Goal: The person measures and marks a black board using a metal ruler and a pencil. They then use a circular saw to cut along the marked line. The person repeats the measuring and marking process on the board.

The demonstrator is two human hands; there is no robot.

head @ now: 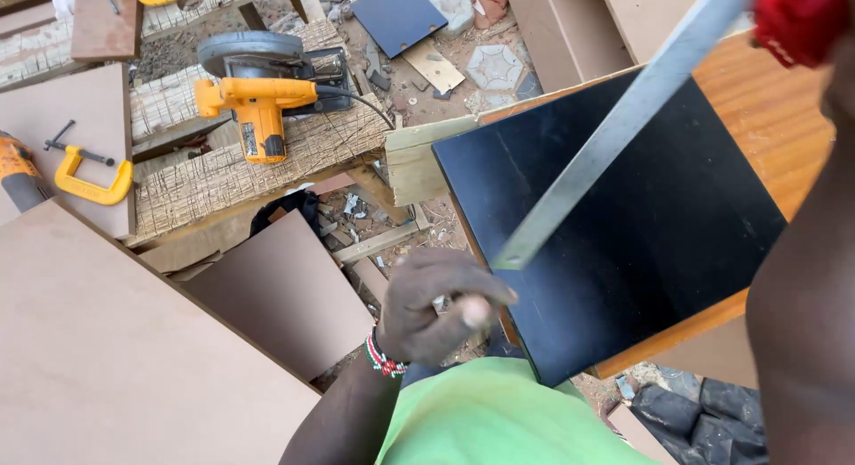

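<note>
Green shirt fabric (499,420) fills our near view. Our left hand (436,305) is curled closed around something small we cannot make out, touching the black rectangular board (623,242) lying on an orange wooden top (775,118). At one o'clock a long steel straightedge (614,126) crosses the board; our right hand is hidden. At eleven o'clock sits a yellow circular saw (258,91).

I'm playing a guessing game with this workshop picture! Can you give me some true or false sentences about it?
1. The left hand is beside the black panel. True.
2. A long metal ruler lies across the black panel. True.
3. The circular saw is blue. False: it is yellow and black.
4. A yellow clamp lies on a brown board. True.
5. The person wears a red shirt. False: the shirt is green.
</note>
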